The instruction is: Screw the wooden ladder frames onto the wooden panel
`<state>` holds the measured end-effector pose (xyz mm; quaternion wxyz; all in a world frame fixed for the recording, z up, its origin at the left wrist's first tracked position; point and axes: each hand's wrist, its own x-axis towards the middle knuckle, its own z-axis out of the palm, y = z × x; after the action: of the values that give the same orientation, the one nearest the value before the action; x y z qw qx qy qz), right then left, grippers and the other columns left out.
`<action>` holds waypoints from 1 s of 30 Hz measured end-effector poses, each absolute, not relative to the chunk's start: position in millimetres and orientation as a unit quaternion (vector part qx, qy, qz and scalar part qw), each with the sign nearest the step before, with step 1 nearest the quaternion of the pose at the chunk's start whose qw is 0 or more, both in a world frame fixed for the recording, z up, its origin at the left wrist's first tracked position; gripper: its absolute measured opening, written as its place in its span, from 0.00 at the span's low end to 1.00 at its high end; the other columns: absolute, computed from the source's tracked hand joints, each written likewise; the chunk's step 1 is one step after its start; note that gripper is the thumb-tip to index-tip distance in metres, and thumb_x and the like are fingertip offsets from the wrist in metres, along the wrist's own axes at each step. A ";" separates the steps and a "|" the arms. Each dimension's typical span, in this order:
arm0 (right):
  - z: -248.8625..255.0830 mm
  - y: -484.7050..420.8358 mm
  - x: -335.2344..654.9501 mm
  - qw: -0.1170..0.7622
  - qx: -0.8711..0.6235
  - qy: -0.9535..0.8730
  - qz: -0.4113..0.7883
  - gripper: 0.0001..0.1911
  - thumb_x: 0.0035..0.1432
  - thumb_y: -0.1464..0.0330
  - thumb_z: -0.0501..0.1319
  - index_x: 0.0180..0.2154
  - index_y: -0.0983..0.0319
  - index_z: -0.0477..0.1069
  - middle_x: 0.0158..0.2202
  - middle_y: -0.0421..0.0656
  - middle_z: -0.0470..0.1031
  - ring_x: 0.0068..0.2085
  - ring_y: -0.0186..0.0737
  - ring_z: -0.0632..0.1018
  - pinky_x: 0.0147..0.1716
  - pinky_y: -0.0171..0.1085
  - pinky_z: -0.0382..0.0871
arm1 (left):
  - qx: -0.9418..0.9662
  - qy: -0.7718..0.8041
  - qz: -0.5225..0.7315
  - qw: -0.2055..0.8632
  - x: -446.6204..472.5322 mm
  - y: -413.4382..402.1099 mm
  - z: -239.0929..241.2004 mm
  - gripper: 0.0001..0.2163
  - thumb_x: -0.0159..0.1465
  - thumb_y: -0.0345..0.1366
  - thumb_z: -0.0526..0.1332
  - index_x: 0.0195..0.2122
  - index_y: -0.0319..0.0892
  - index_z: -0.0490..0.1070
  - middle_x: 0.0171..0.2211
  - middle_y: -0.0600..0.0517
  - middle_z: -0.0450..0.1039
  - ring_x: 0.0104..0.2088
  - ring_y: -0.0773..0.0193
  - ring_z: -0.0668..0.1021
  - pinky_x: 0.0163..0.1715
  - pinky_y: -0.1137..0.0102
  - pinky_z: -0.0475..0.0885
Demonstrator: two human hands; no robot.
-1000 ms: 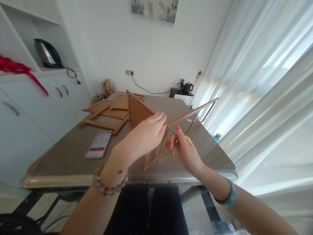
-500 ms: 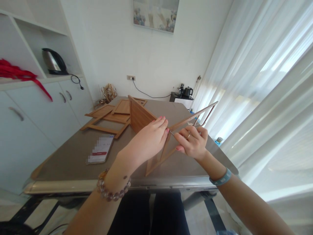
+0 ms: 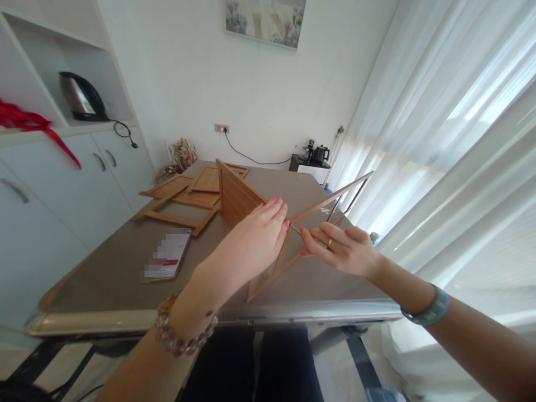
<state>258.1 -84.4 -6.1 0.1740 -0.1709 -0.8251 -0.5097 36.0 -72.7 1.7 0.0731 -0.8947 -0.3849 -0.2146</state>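
My left hand (image 3: 262, 237) is closed over the joint where an upright wooden panel (image 3: 237, 192) meets a slatted wooden frame (image 3: 320, 207). Its fingers lie together on top of the wood, and the palm hides the joint. From the right, my right hand (image 3: 341, 245) pinches a thin metal tool, apparently a hex key (image 3: 295, 229), whose tip reaches the wood beside my left fingertips. The frame rises to the right, and one of its lower corners rests near the table's front edge.
On the grey-brown table (image 3: 109, 279), a phone (image 3: 170, 254) lies at left. Behind it are flat wooden panels and frames (image 3: 180, 204). A kettle (image 3: 81, 97) stands on the cabinet shelf, white curtains (image 3: 439, 167) hang at right, and a small black-topped stand (image 3: 310, 163) is beyond the table.
My right hand has turned and flattened, its wrist swinging out to the right, while the tool tip stays at the joint. My left hand stays on the wood. The view has shifted slightly.
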 end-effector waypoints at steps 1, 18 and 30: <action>-5.0 -85.7 255.6 0.183 -0.179 -0.824 -0.505 0.08 0.68 0.63 0.58 0.39 0.57 0.73 0.28 0.36 0.79 0.34 0.33 0.74 0.29 0.41 0.47 | -0.895 -0.384 -0.215 0.072 35.9 -72.8 2.0 0.23 0.72 0.34 0.43 0.62 0.26 0.63 0.64 0.37 0.62 0.66 0.54 0.67 0.67 0.58 0.65; -23.1 -112.9 214.9 0.432 -0.449 -0.574 0.532 0.28 0.61 0.41 0.52 0.28 0.58 0.65 0.15 0.30 0.50 0.21 0.33 0.55 0.27 0.35 0.55 | -0.893 -0.391 -0.218 0.044 33.5 -73.1 2.5 0.23 0.72 0.34 0.42 0.63 0.28 0.62 0.66 0.39 0.60 0.67 0.57 0.65 0.69 0.61 0.62; -19.3 -77.7 243.3 0.275 -0.340 -0.849 -0.297 0.28 0.71 0.52 0.44 0.23 0.58 0.64 0.20 0.40 0.67 0.28 0.38 0.64 0.33 0.40 0.53 | -0.891 -0.400 -0.213 0.036 35.9 -74.7 4.8 0.23 0.72 0.34 0.43 0.63 0.28 0.63 0.65 0.39 0.62 0.67 0.57 0.65 0.68 0.62 0.63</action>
<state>243.3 -77.7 -19.3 0.2749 -0.3399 -0.8490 -0.2967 35.9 -74.7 4.8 0.0358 -0.8907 -0.4001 -0.2128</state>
